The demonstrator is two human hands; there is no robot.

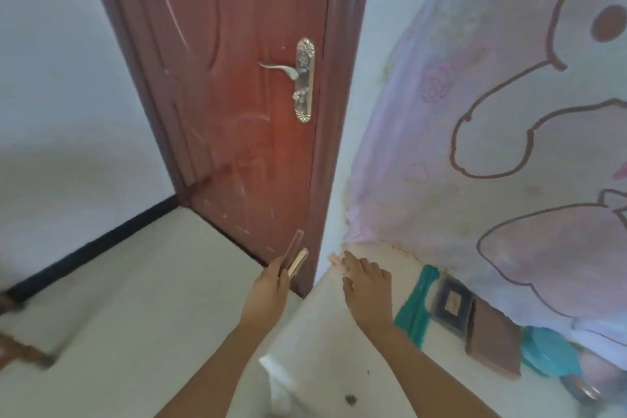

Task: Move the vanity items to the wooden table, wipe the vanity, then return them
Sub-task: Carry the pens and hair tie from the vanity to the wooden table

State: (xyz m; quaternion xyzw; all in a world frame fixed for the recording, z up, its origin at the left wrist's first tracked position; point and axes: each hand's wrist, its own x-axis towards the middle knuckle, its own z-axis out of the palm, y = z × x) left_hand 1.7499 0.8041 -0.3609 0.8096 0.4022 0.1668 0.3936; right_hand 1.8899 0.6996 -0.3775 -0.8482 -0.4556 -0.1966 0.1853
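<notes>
Vanity items (294,261), two slim sticks, one pinkish and see-through, the other gold, jut upward from the curled fingers of the person's left hand (268,285), which grips them side by side at their lower ends. Just beyond those fingers stands a red-brown door (237,78) with an ornate metal lever handle (281,68); pale floor (152,282) spreads to their left. The right hand (368,292) reaches out, back up, over the corner of the white vanity (322,349), its fingers stretched forward. A small pink object (335,261) shows at their tips, too blurred to say whether it is pinched or merely touched. To the right of those fingers, on the vanity top, lie a teal item (419,305), a dark square-framed case (453,302) just beside it, a brown block (492,339) touching the case, and a blue piece (546,349) farther off. Above the right hand's fingers hangs a pale pink cloth (475,112) printed with cartoon outlines.
</notes>
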